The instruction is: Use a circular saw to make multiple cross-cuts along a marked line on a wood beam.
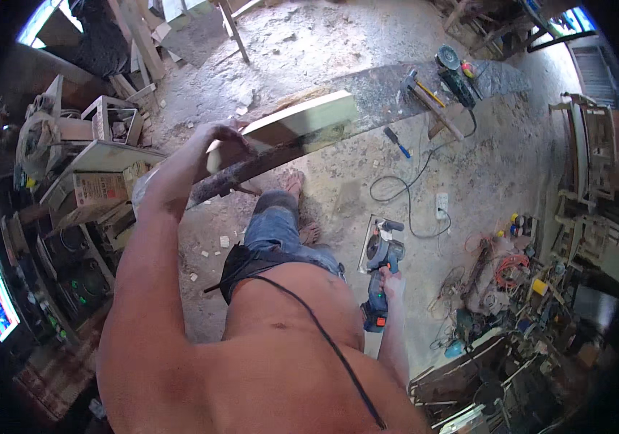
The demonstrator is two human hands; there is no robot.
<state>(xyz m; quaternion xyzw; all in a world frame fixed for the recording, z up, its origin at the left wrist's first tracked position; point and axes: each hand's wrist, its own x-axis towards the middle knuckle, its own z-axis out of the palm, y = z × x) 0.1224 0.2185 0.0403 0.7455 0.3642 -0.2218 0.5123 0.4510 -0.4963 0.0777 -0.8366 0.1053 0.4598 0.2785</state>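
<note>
The plank [302, 121], pale and thick, lies along a long dark worktop [396, 90] that runs from the person's left side toward the far right. The left hand [217, 141] rests on the plank's near end, its fingers curled over the top edge and pressing it down. The right hand [390, 283] hangs low, well below the plank and to the right of it, with its fingers clenched round the grip of a cordless saw [380, 267] whose blade guard points at the floor [338, 43].

Judging by this, the step in hand is steadying the plank before a cut; the saw is carried, not yet brought to the wood. The next move would call for lifting the saw up to the plank and lining the blade with it while the left hand stays clear.

Farther along the worktop from the plank lie a hammer [425, 98] and a grinder [454, 72]. On the floor below the plank, a cable [403, 192] loops to a socket strip [441, 205].
</note>
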